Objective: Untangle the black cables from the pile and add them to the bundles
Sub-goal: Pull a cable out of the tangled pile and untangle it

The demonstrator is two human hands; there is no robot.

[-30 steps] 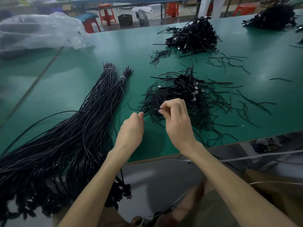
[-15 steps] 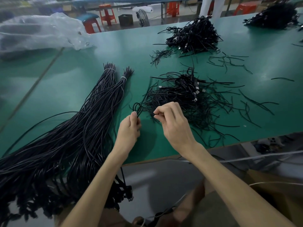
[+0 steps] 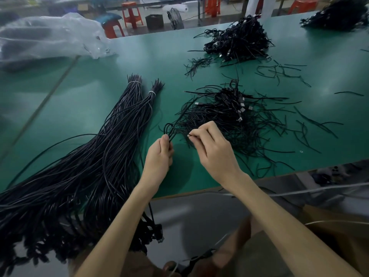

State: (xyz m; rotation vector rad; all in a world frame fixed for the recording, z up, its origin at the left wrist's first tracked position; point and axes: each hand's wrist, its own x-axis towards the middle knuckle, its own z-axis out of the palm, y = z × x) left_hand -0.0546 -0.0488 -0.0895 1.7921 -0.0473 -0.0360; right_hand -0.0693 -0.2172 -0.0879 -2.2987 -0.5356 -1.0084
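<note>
Works at a green table [image 3: 139, 56], at the near edge of the tangled pile [image 3: 225, 114] of black cables. Grips a looped cable [image 3: 168, 127] in the left hand [image 3: 159, 156], fingers curled tight round the gathered strands, with the loop standing just above the thumb and the rest trailing back into the pile. Pinches with the right hand [image 3: 213, 150] just beside it, thumb and forefinger pressed narrow together, apparently on a strand of the same cable, though too fine to tell for sure. Has 2 bundles [image 3: 119, 136] lying to the left, each cinched near its far end by pale ties [image 3: 134, 82], with the near ends hanging over the table edge. Expect next to no weight and little stiffness: thin, rubbery, limp cord, likely to keep a curl and to snag on its neighbours through friction and through the metal plugs [image 3: 241, 109] showing in the middle of the pile. Seems hard to break, yet apt to drag half the heap along if yanked. Take hold close to the strand's exit from the tangle, not far out on the slack, and pinch firmly against slipping. Draw slowly along the cord's own line, hand over hand, pressing the heap down with spare fingers, and free the plug end last. Straighten before laying alongside the bundles. Leave alone the farther pile [image 3: 237, 41], the corner pile [image 3: 339, 15] at the far right, the short offcuts [image 3: 279, 70] scattered well apart from the hands, and the clear plastic bag [image 3: 50, 37] at the far left.
</note>
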